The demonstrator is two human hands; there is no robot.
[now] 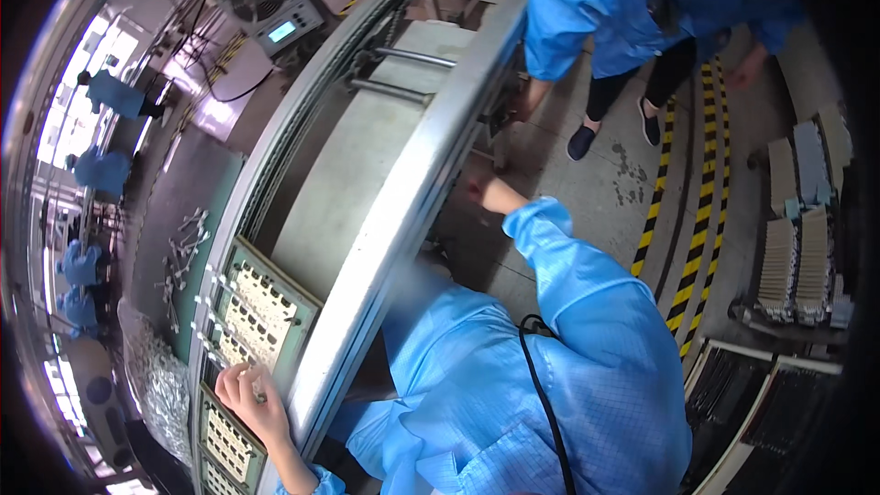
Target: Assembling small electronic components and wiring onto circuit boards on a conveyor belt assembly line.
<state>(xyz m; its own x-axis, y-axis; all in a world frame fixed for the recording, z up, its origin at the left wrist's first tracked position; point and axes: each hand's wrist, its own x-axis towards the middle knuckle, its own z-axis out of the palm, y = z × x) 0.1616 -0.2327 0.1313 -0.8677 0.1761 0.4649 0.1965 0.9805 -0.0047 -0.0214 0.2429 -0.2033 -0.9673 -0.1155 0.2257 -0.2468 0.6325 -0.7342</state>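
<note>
My left hand (252, 398) is at the lower left, with fingers curled down at the near end of a green-framed board panel (261, 316). A small pale bit shows by the thumb, too small to name; whether the fingers grip the frame cannot be made out. The panel carries rows of small dark parts and lies on the conveyor line. Just below the hand is a second, similar panel (229, 440). My right hand (478, 185) reaches past the outer side of the silver conveyor rail (367, 229); its fingers are in shadow and blurred.
A person in a blue smock (632, 9) stands beyond the rail, one hand near its side. A fan unit (270, 5) is at the far left. Clear plastic wrap (156, 376) and white cable pieces (183, 257) lie beyond the line. Racks (793, 257) stand at right.
</note>
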